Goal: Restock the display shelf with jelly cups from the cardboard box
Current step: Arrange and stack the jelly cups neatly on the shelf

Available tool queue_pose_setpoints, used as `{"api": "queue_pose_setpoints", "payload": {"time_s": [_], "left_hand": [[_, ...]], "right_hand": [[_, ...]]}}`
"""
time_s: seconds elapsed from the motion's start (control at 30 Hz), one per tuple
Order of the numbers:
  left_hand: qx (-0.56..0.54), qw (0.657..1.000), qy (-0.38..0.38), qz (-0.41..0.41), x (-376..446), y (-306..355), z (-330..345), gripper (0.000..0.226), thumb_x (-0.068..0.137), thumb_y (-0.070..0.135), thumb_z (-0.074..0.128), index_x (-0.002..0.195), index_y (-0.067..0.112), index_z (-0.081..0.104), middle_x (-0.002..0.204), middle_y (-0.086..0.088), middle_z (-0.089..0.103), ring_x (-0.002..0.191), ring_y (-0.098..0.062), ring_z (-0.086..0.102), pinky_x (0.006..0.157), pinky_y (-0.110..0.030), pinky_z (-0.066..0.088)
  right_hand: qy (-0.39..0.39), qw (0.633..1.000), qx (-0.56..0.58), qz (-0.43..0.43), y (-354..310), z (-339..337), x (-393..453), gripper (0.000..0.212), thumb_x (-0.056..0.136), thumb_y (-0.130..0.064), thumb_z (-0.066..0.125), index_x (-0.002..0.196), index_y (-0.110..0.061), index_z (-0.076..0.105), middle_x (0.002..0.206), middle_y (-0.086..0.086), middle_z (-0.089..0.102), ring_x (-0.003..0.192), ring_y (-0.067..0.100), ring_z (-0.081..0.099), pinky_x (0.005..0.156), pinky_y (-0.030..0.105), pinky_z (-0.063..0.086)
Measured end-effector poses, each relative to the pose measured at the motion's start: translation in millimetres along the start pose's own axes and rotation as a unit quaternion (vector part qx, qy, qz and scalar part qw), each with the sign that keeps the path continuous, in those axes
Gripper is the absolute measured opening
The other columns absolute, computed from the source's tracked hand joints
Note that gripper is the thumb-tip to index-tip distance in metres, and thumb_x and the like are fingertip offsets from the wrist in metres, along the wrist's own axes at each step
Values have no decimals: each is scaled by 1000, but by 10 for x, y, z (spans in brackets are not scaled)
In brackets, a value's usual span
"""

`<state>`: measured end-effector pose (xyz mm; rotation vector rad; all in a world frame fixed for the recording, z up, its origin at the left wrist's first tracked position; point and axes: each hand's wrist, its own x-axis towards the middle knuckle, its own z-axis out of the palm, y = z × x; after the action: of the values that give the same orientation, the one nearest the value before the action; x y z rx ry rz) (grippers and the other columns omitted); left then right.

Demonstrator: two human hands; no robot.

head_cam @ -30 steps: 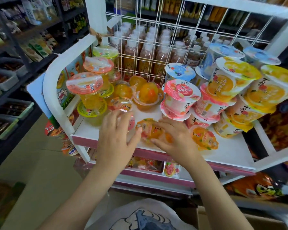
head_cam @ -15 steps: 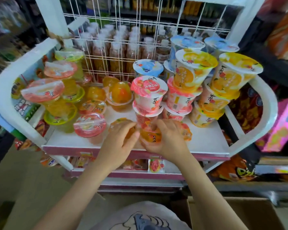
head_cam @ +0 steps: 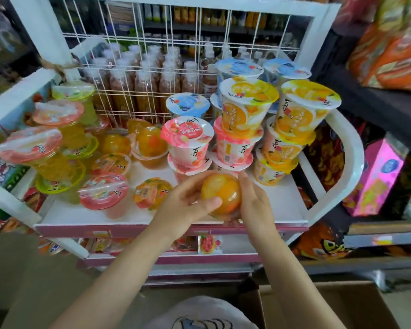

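Both hands hold one orange jelly cup (head_cam: 221, 194), turned bottom up, over the front edge of the white display shelf (head_cam: 282, 205). My left hand (head_cam: 183, 207) grips its left side with the thumb across the front. My right hand (head_cam: 255, 205) presses against its right side. Another orange jelly cup (head_cam: 152, 193) lies tilted on the shelf just left of my hands. Several clear cups with pink and green lids (head_cam: 102, 192) fill the shelf's left half. Stacks of taller white, pink, yellow and blue cups (head_cam: 247, 115) stand on the right half. The cardboard box (head_cam: 342, 305) sits open at the bottom right.
A white wire grid (head_cam: 176, 67) backs the shelf, with bottled drinks (head_cam: 147, 86) behind it. A lower pink-edged shelf (head_cam: 176, 257) holds more packets. Snack bags (head_cam: 394, 55) and a pink carton (head_cam: 375, 179) crowd the racks on the right. The floor lies to the lower left.
The orange cup that my hands were handling on the shelf has been lifted and turned bottom up between both hands. The view has shifted right.
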<state>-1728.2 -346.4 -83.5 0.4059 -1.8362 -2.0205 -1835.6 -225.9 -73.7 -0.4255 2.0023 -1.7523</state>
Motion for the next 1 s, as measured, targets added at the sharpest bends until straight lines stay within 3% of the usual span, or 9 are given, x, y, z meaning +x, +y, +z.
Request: {"api": "queue_pose_setpoints", "payload": {"time_s": [0.13,0.23,0.33,0.43,0.53,0.6,0.7,0.83,1.0], "left_hand": [[82,994,79,0,191,-126,146,49,72,48,85,116,41,64,115,14,71,112,-6,65,96,-30,54],[186,981,58,11,251,-165,201,52,71,64,73,119,51,58,124,15,65,114,-3,61,99,-30,50],[313,947,63,30,239,-203,271,53,84,55,68,133,40,55,129,17,54,116,-1,51,95,-15,41],[372,923,82,49,248,-283,257,59,84,67,58,136,38,54,134,17,53,124,-3,46,102,-26,39],[302,952,43,0,223,-323,269,48,88,57,60,133,49,46,132,22,54,114,15,49,91,-8,40],[264,964,26,-16,191,-365,297,50,90,47,62,134,51,39,126,29,52,108,26,46,84,1,40],[255,966,31,-13,184,-406,306,56,92,41,63,141,46,37,127,31,49,107,30,43,83,4,38],[242,970,28,-1,237,-471,430,58,92,32,67,142,41,40,130,27,51,111,27,45,86,2,38],[228,974,-10,0,401,-561,712,65,89,26,73,146,35,43,135,18,54,111,23,49,87,0,39]], "right_hand": [[12,998,-26,-60,132,-155,84,22,103,-40,44,109,-22,54,80,15,65,48,22,63,40,27,46],[-9,993,-85,-77,301,-241,121,40,100,-49,42,128,-24,54,106,7,63,70,13,68,55,25,54],[20,961,-237,-140,453,-364,127,57,94,-61,38,138,-28,53,133,-1,52,107,5,54,81,22,51],[14,951,-269,-151,488,-438,113,57,92,-59,46,141,-32,50,136,-4,47,102,2,51,80,14,44],[-35,958,-239,-153,555,-460,84,76,80,-61,63,146,-33,40,131,-14,41,86,3,58,76,15,52],[-51,955,-241,-163,614,-449,95,85,76,-55,74,149,-32,35,130,-17,39,96,0,57,79,11,50],[-38,955,-240,-170,650,-433,134,84,78,-45,78,149,-28,36,134,-10,49,114,2,50,87,11,46],[-17,966,-209,-152,669,-529,119,78,80,-40,78,147,-27,39,125,-12,56,107,2,56,80,6,48],[36,969,-199,-142,737,-831,88,73,81,-36,78,144,-24,43,120,-9,57,103,11,61,87,32,57]]}}
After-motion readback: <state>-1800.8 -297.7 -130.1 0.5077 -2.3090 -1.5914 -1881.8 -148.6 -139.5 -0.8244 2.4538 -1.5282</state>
